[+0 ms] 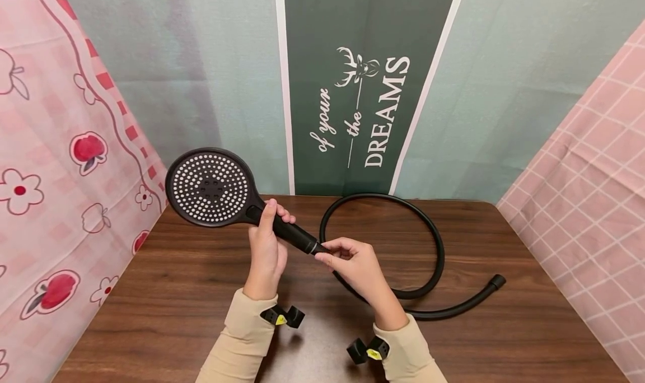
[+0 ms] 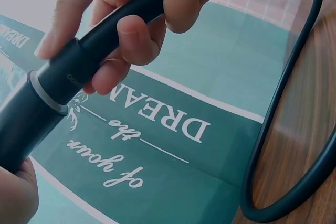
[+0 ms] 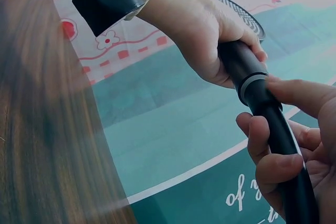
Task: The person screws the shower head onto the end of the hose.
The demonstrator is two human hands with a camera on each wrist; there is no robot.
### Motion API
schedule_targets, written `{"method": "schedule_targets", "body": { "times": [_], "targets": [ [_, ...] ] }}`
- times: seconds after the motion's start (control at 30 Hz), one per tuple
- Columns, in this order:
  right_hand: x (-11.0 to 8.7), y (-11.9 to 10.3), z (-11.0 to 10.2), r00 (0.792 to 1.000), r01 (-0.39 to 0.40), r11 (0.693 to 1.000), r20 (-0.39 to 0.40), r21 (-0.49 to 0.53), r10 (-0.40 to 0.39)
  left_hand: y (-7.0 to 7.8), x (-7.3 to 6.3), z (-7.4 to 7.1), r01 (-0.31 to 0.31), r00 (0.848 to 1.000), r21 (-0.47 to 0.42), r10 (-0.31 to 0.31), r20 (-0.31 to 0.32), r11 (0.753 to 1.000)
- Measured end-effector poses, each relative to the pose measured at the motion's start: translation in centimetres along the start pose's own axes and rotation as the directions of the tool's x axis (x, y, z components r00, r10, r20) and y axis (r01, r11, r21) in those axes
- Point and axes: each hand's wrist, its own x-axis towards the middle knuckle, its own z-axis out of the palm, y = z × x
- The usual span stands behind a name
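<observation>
A black handheld shower head (image 1: 210,188) with a round face of pale nozzles is held up above the table, its face toward the head camera. My left hand (image 1: 268,247) grips its handle (image 1: 294,235), thumb along the top. At the handle's lower end my right hand (image 1: 355,262) holds the black shower hose (image 1: 441,243) just by its connector (image 2: 68,72). In the left wrist view the connector meets the handle at a pale ring (image 2: 48,94). The right fingers (image 3: 281,167) curl round the hose, with one finger laid along the connector.
The hose loops over the brown wooden table (image 1: 201,316), its other end fitting (image 1: 497,282) lying at the right. Behind stands a green curtain with lettering (image 1: 388,111). Pink patterned cloths hang at the left (image 1: 55,192) and right (image 1: 599,204).
</observation>
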Motion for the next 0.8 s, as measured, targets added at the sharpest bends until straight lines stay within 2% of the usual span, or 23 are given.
{"method": "schedule_targets", "body": {
  "times": [0.5,0.7,0.8],
  "targets": [
    [0.1,0.37,0.2,0.999,-0.021,0.998,0.023,-0.058,0.022,-0.05,-0.09,-0.24,-0.002,1.0,0.007,0.002,-0.013,1.0],
    [-0.05,0.37,0.34,1.0,-0.023,0.999,0.002,-0.05,0.023,0.06,-0.05,-0.33,-0.004,1.0,0.01,0.004,0.003,1.0],
    [-0.17,0.21,0.44,1.0,-0.024,0.999,-0.014,-0.042,0.023,0.18,0.02,-0.36,0.019,1.0,0.015,-0.019,0.002,1.0]
  ]
}}
